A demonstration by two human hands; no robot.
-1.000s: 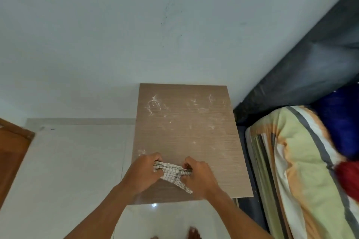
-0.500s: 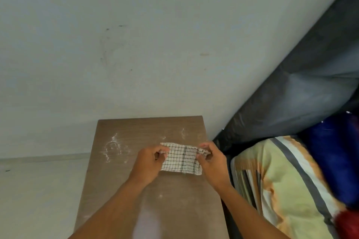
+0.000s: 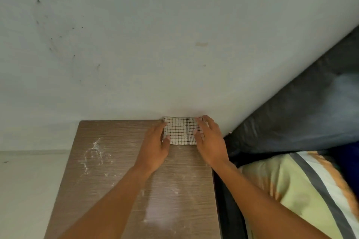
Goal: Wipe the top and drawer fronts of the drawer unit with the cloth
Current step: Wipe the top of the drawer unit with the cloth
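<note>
At top's far right corner: cloth lies flat, long axis left-right, between left hand and right hand; fingers extended, pressing its ends; dust lies leftward.

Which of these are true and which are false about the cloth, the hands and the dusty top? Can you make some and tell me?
1. The checked cloth lies at the far right corner of the drawer unit top, by the wall. True.
2. Only one hand touches the cloth. False: the left hand is at its left edge and the right hand at its right edge.
3. White dusty marks show on the left part of the top. True.
4. The cloth is plain blue. False: it is pale with a dark grid.
5. A striped fabric lies to the right of the unit. True.
6. The cloth is bunched into a ball. False: it is spread flat.
</note>
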